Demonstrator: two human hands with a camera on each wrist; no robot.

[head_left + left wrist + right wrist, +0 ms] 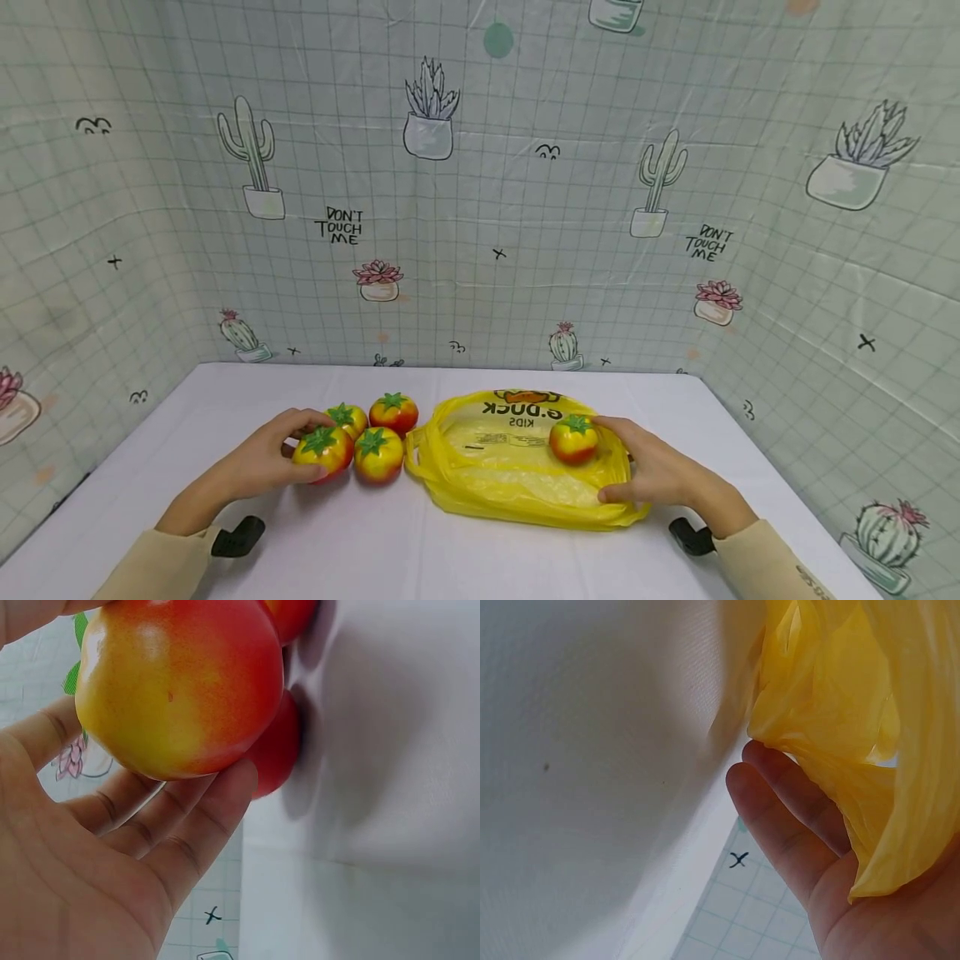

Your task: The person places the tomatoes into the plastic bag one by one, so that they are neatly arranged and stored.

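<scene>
My left hand (266, 454) grips a red-and-yellow toy tomato (324, 454) with a green star-shaped top, thumb in front and fingers behind. In the left wrist view this tomato nearly fills the top, and a red one shows behind it. Three more tomatoes, including a near one (378, 456), stand on the table just right of that hand. My right hand (660, 467) holds the right edge of a yellow plastic bag (517, 500). One tomato (573, 439) rests on the bag beside its index finger. In the right wrist view the bag (922, 750) hides the thumb.
A white cloth covers the table (360, 542). Behind and at both sides hang grid-patterned curtains (465, 200) printed with cacti. The bag's handle loop (415, 450) lies close to the tomatoes at its left.
</scene>
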